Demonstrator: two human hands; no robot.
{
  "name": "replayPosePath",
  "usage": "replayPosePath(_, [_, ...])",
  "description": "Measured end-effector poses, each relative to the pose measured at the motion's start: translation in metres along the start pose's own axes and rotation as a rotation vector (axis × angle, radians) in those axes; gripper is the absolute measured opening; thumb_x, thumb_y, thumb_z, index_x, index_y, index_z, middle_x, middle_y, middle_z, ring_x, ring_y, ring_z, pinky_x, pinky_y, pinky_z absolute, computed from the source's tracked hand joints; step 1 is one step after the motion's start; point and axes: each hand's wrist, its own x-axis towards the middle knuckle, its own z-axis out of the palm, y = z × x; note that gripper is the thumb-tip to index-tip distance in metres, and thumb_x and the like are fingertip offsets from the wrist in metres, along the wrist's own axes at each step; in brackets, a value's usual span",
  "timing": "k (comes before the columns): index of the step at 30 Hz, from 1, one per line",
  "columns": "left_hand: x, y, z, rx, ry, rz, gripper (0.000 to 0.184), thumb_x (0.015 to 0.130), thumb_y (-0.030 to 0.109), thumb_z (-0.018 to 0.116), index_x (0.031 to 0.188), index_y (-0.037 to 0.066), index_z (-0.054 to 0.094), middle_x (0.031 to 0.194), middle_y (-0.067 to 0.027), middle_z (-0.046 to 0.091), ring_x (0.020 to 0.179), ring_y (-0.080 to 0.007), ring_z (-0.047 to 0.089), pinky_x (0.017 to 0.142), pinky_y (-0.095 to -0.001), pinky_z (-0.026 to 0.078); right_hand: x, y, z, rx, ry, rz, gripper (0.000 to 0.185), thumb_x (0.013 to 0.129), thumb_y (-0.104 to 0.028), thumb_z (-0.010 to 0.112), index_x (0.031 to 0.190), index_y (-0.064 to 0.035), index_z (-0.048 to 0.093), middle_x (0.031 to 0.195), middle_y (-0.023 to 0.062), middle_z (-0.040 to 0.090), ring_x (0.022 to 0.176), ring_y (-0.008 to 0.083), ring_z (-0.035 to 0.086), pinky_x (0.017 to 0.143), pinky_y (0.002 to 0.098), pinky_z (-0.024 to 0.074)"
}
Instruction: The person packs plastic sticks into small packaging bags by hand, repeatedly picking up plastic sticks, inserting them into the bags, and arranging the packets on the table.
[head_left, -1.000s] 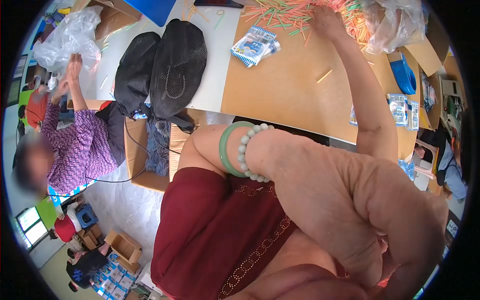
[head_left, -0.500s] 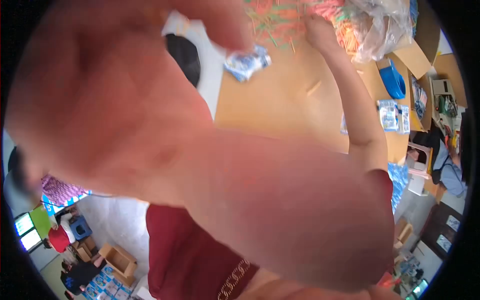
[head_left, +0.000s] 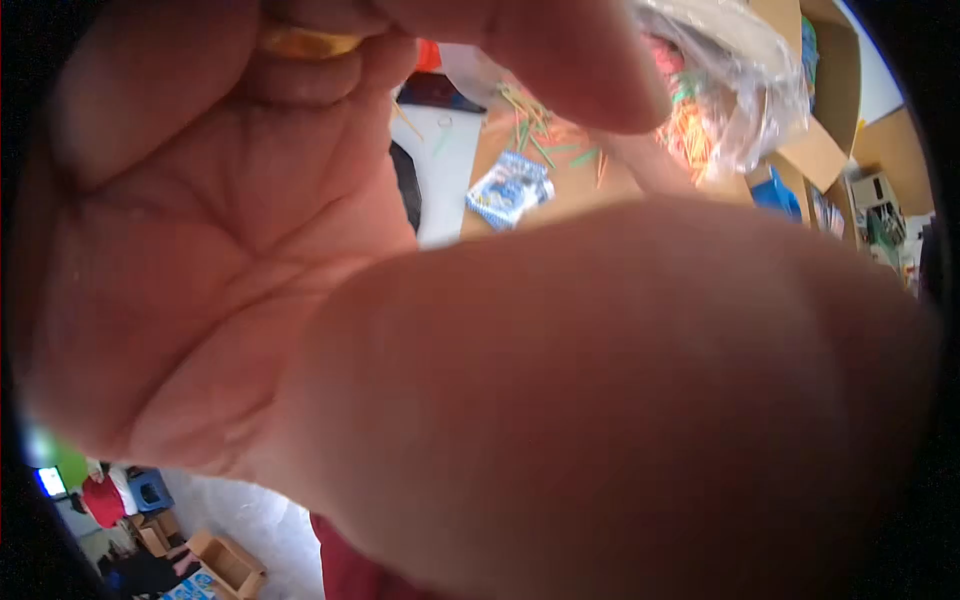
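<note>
My left hand (head_left: pixel 250 220) fills most of the view, very close to the camera. Its palm faces me, with nothing seen in it. A gold ring (head_left: pixel 310 42) is on one finger; the fingers bend across the top, apart from the large blurred thumb (head_left: pixel 600 380) below. Behind the left fingertip, a bit of my right wrist (head_left: pixel 655 168) shows, while its fingers are hidden. Near it lie thin green and orange sticks (head_left: pixel 545 130) and a bundle of orange ones (head_left: pixel 690 130). A blue and white packet (head_left: pixel 510 190) rests on the tan table (head_left: pixel 482 150).
A clear plastic bag (head_left: pixel 760 90) and a cardboard box (head_left: pixel 815 155) stand at the upper right, with a blue container (head_left: pixel 775 195) below. At lower left are an open carton (head_left: pixel 225 565), a blue stool (head_left: pixel 150 490) and a person in red (head_left: pixel 103 500).
My left hand has come closer and covers more of the view, its thumb now hiding most of my right arm. The table scene has shifted downward in view.
</note>
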Motion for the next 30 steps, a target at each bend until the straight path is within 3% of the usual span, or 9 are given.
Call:
replayPosePath(4, [0.008, -0.041, 0.002, 0.123, 0.124, -0.107, 0.011, 0.081, -0.001, 0.058, 0.091, -0.001, 0.063, 0.088, -0.0045, 0.062, 0.074, -0.0115, 0.056, 0.066, -0.0231, 0.045, -0.001, 0.016, 0.001, -0.083, 0.078, 0.039, 0.024, 0.081, -0.017, 0.050, 0.098, -0.0030, 0.058, 0.095, 0.0139, 0.061, 0.096, 0.0273, 0.057, 0.082, 0.0497, 0.0422])
replayPosePath(6, [0.005, -0.050, -0.002, 0.186, 0.183, -0.167, 0.012, 0.081, -0.001, 0.059, 0.092, -0.001, 0.063, 0.089, -0.0046, 0.062, 0.073, -0.0111, 0.056, 0.066, -0.0227, 0.045, 0.006, 0.019, -0.011, -0.042, 0.151, 0.055, 0.022, 0.082, -0.014, 0.048, 0.099, -0.0026, 0.057, 0.090, 0.0120, 0.062, 0.091, 0.0235, 0.057, 0.082, 0.0436, 0.0434])
replayPosePath(13, [-0.008, -0.072, 0.012, 0.461, 0.289, -0.267, 0.014, 0.082, -0.001, 0.061, 0.096, -0.002, 0.063, 0.090, -0.0047, 0.061, 0.071, -0.0098, 0.057, 0.065, -0.0214, 0.046, -0.014, 0.061, 0.015, 0.102, -0.034, 0.375, 0.024, 0.087, -0.025, 0.054, 0.099, -0.0044, 0.052, 0.087, 0.0149, 0.063, 0.079, 0.0285, 0.064, 0.065, 0.0401, 0.0504])
replayPosePath(14, [-0.017, -0.075, -0.008, 0.519, 0.207, -0.410, 0.018, 0.083, 0.003, 0.062, 0.101, 0.001, 0.062, 0.088, -0.0011, 0.060, 0.073, -0.0083, 0.055, 0.063, -0.0216, 0.045, -0.019, 0.056, -0.002, 0.091, -0.026, 0.386, 0.024, 0.087, -0.025, 0.054, 0.099, -0.0044, 0.052, 0.087, 0.0149, 0.063, 0.079, 0.0285, 0.064, 0.065, 0.0401, 0.0504])
replayPosePath(17, [-0.066, -0.118, -0.048, 0.454, 0.150, -0.801, 0.025, 0.084, 0.008, 0.062, 0.109, 0.004, 0.061, 0.086, 0.0032, 0.058, 0.070, -0.0046, 0.053, 0.062, -0.0191, 0.044, -0.067, 0.008, -0.109, 1.188, -0.111, 0.411, 0.028, 0.085, -0.022, 0.049, 0.104, -0.0030, 0.060, 0.088, 0.0040, 0.061, 0.093, 0.0138, 0.055, 0.083, 0.0301, 0.0434])
replayPosePath(20, [-0.086, -0.159, -0.061, 0.358, 0.270, -0.811, 0.026, 0.084, 0.010, 0.062, 0.109, 0.004, 0.060, 0.084, 0.0025, 0.058, 0.068, -0.0057, 0.053, 0.063, -0.0213, 0.046, -0.083, -0.021, -0.083, 1.461, -0.005, 0.473, 0.023, 0.085, -0.017, 0.047, 0.099, -0.0030, 0.059, 0.087, 0.0014, 0.057, 0.085, 0.0116, 0.051, 0.080, 0.0288, 0.0418])
replayPosePath(24, [-0.097, -0.192, -0.031, 0.692, 0.229, -0.700, 0.022, 0.084, 0.013, 0.063, 0.103, 0.002, 0.060, 0.083, -0.0056, 0.062, 0.070, -0.0122, 0.058, 0.064, -0.0265, 0.049, -0.123, -0.050, -0.075, 1.706, -0.045, 0.463, 0.022, 0.086, -0.014, 0.045, 0.099, -0.0029, 0.057, 0.086, 0.0011, 0.057, 0.081, 0.0115, 0.050, 0.077, 0.0268, 0.0406])
replayPosePath(27, [-0.100, -0.196, -0.007, 1.306, -0.051, -0.166, 0.018, 0.085, 0.016, 0.062, 0.095, 0.002, 0.059, 0.079, -0.0128, 0.063, 0.069, -0.0247, 0.062, 0.062, -0.0341, 0.050, -0.129, -0.079, -0.099, 1.744, 0.031, 0.569, 0.017, 0.087, -0.010, 0.044, 0.097, -0.0033, 0.055, 0.081, 0.0019, 0.056, 0.078, 0.0119, 0.050, 0.073, 0.0260, 0.0415])
replayPosePath(30, [-0.105, -0.198, 0.004, 1.354, -0.171, -0.311, 0.017, 0.089, 0.014, 0.056, 0.100, 0.001, 0.057, 0.074, -0.0131, 0.063, 0.066, -0.0240, 0.062, 0.062, -0.0331, 0.050, -0.142, -0.077, -0.105, 1.801, 0.065, 0.607, 0.013, 0.089, -0.010, 0.044, 0.095, -0.0036, 0.054, 0.078, 0.0019, 0.054, 0.074, 0.0117, 0.050, 0.070, 0.0253, 0.0414])
